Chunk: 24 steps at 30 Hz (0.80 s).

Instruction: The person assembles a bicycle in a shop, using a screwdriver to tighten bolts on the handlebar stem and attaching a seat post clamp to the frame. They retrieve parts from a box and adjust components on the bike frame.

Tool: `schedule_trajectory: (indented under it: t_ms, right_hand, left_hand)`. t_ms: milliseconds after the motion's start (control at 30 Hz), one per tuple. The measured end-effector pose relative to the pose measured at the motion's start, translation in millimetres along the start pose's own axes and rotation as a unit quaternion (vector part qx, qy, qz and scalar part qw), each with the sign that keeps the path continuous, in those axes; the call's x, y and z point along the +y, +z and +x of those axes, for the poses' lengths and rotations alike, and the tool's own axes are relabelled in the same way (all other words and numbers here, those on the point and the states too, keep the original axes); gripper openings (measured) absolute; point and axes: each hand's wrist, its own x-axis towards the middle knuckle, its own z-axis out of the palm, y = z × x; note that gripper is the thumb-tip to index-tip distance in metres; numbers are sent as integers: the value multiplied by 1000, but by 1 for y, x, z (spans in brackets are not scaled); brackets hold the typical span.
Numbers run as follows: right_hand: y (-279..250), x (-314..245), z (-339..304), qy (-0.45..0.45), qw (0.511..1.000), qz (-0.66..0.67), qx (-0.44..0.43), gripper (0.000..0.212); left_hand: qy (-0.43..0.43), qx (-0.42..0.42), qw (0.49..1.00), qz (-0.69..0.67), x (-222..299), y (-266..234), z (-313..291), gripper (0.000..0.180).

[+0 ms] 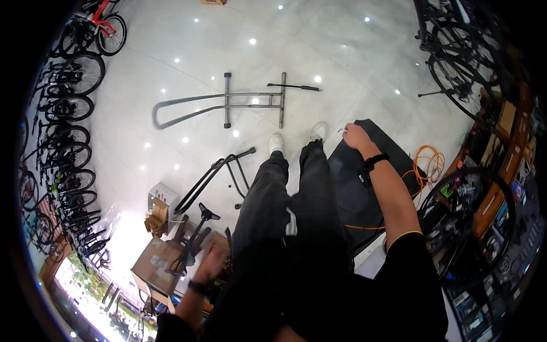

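My right hand [358, 137] is held out over the far edge of a black mat [370, 182], its fingers closed. A tiny pale, shiny bit shows at the fingertips, too small to name. Low at the left, my left hand [212, 262] is smeared by motion, so its fingers cannot be read. It is beside a black stand with a forked top [208, 214] and near an open cardboard box [152, 259].
A grey tubular metal rack [245, 106] lies on the floor ahead, with a thin black rod-shaped tool [296, 86] across its end. Another black tubular frame [212, 174] is nearer. Bicycles [74, 108] line the left; an orange hose [427, 168] coils right, before a cluttered bench [507, 165].
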Motion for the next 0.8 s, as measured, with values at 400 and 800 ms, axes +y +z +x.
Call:
schedule_trajectory:
  t_ms: [400,800]
  right_hand:
    - [103,29,303,-122,969,-202,-68,19]
    - [218,66,434,-139,914,-357,-136,25]
  left_hand:
    - [-114,60,991,38,154,40,137,23]
    - [-140,94,986,4,149,18,224,23]
